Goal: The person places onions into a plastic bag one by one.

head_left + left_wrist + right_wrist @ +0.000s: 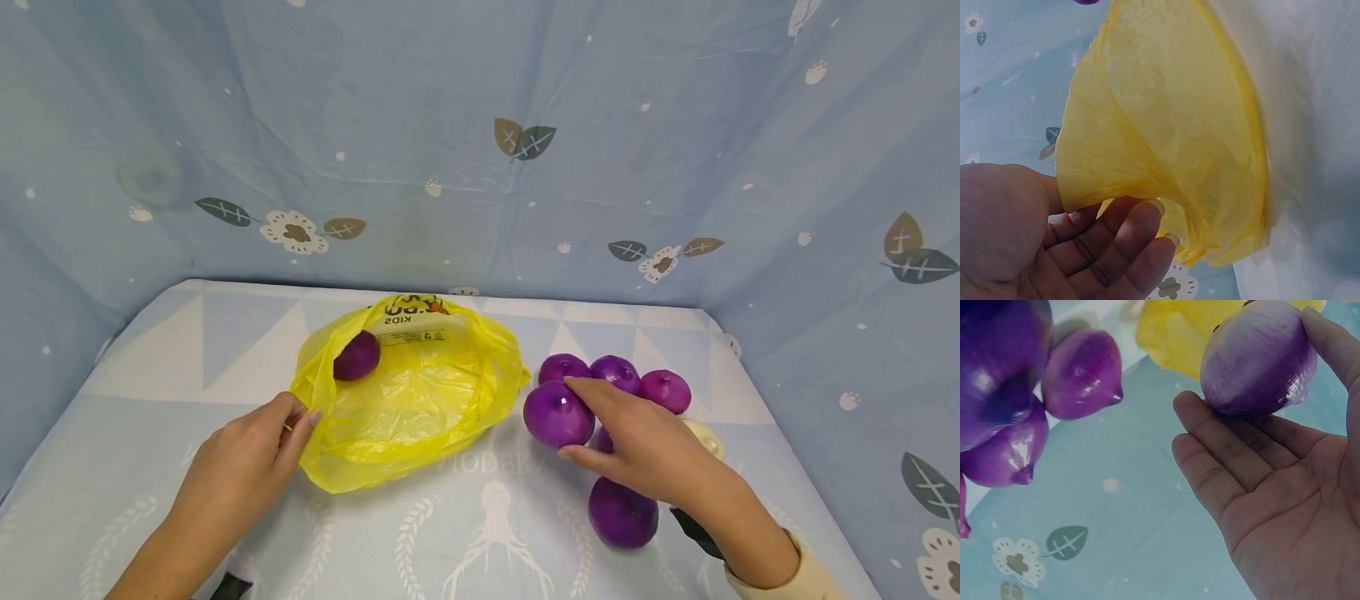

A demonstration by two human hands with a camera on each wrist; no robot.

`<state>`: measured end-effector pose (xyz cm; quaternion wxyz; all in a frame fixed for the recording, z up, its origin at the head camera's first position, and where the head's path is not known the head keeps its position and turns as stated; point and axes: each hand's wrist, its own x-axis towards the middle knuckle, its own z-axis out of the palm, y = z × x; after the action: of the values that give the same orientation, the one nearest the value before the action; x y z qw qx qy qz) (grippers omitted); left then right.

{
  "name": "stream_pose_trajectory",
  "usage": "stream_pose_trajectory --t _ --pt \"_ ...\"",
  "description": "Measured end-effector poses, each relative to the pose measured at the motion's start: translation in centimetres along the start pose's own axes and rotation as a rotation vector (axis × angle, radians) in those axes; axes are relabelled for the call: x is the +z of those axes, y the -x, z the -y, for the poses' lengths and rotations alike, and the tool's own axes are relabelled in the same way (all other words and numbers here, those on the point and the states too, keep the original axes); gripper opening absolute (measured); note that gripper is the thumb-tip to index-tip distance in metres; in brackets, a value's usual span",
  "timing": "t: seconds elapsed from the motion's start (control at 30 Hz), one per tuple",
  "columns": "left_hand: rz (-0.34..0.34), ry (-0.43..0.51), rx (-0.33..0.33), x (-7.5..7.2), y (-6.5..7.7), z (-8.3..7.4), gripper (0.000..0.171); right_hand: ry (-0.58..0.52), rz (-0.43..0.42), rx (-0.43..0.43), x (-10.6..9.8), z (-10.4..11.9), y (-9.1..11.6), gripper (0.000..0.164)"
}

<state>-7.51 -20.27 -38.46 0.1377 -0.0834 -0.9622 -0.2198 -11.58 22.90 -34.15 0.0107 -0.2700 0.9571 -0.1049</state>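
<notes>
My left hand (243, 458) pinches the left rim of a yellow plastic bag (420, 396), whose mouth gapes toward me. The left wrist view shows the thin film of the bag (1179, 119) between thumb and fingers. Inside, at the bag's left, lies one purple onion (358, 357). To the right of the bag, my right hand (648, 437) grips another purple onion (555, 417) between thumb and fingertips. In the right wrist view this glossy onion (1260, 369) is held clear of the palm.
Several purple onions (666, 392) cluster beyond my right hand, and a larger dark purple onion (622, 515) sits nearer me. A cream-coloured round thing (705, 437) is partly hidden by the right hand. Patterned blue cloth (450, 150) rises behind and beside the table (247, 333).
</notes>
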Motion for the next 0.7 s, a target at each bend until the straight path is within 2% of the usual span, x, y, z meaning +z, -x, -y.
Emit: stream_pose_trajectory --t 0.27,0.5,0.7 --pt "0.010 -0.003 0.000 0.2 -0.1 0.0 0.016 0.013 0.033 -0.023 -0.3 0.9 -0.7 0.084" --pt "-0.002 -0.008 0.018 0.3 -0.2 0.1 0.015 0.023 0.012 -0.093 -0.3 1.7 -1.3 0.083" --pt "-0.002 -0.009 0.011 0.4 -0.2 0.2 0.014 0.033 0.011 -0.161 -0.3 2.6 -2.6 0.081"
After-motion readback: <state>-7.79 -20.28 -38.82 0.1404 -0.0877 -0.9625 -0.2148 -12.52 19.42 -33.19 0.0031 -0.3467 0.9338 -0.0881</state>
